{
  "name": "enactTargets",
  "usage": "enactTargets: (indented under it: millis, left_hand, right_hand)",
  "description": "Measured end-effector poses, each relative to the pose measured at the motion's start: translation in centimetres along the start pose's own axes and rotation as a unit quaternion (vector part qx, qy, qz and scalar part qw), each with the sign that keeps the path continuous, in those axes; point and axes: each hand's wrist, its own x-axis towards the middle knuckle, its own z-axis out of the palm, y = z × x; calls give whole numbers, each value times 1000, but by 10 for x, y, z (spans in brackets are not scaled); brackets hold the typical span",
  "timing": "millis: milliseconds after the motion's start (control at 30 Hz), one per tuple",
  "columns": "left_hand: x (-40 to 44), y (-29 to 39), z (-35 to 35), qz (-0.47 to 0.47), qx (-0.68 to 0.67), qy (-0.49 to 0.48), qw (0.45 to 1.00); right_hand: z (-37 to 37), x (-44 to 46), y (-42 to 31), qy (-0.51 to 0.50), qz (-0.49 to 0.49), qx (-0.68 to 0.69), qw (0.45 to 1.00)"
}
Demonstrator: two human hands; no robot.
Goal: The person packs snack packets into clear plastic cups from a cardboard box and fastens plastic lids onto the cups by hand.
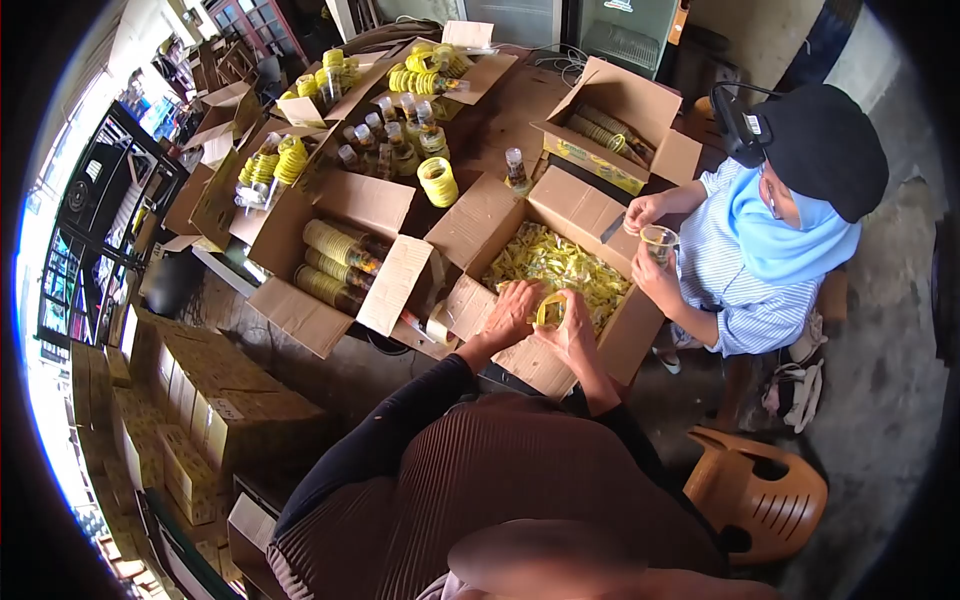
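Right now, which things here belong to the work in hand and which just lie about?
Work:
yellow loop between left hand and right hand
open carton below
yellow packets
yellow ring stack, probably

Apparently lying about:
orange chair
shoes on floor

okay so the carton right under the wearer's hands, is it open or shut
Open: the carton has its flaps spread outward, and the yellow packets inside show from above.

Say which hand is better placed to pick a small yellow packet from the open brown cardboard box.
Probably the left hand: it lies beside the small yellow packets, while the right hand seems curled around the yellow ring-shaped loop.
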Motion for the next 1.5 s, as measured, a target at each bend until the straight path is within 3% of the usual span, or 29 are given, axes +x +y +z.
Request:
enactTargets:
  millis: [133,233,267,300,367,500,533,600,733,833,900,967,1033,1100,1233,1300,1367,1433,1500]
  left_hand:
    - [1,-14,-4,-14,-30,65,997]
    - [6,-26,-7,-83,-14,29,996]
    - [7,-31,-6,-105,6,25,994]
    - [7,-35,-5,-126,27,21,991]
    - [8,-44,-4,-123,44,37,991]
    - [11,-40,-13,-135,26,9,990]
    - [13,-26,-25,-113,34,2,993]
    - [20,-8,-42,-52,11,-37,998]
    - [33,33,-54,50,-48,-133,989]
    - [33,29,-41,114,-79,-114,984]
    - [31,19,-39,106,-70,-125,984]
    - [30,12,-38,98,-61,-137,984]
    - [26,10,-40,143,-26,-57,988]
    - [26,11,-43,137,-14,-85,987]
    - [27,32,-59,125,-62,-139,980]
    - [24,29,-58,163,-66,-113,978]
    - [23,12,-45,133,-234,-181,946]
    - [34,5,-53,162,-213,-208,941]
    - [45,6,-69,85,-212,-380,897]
  right_hand:
    - [-19,-6,5,32,68,73,994]
    - [-28,-15,32,90,91,117,985]
    - [-30,-20,40,82,145,215,962]
    - [-34,-22,40,93,151,207,962]
    - [-35,-25,33,146,134,406,892]
    - [-30,-37,33,145,161,213,953]
    - [-33,-36,23,153,166,210,951]
    - [-41,-30,0,146,125,69,979]
    - [-43,-17,-30,122,71,26,990]
    - [-45,-10,-57,85,86,73,990]
    - [-35,-12,-49,112,58,61,990]
    - [-26,-15,-40,124,155,104,975]
    - [-26,-14,-48,158,146,39,976]
    - [-26,-15,-55,65,204,-108,971]
    - [-12,-14,-46,118,177,-177,961]
    - [-20,-11,-50,125,149,-187,963]
    - [-27,-7,-56,131,120,-194,965]
    - [-30,-6,-57,13,71,-165,984]
    - [-26,-6,-59,-5,66,-170,983]
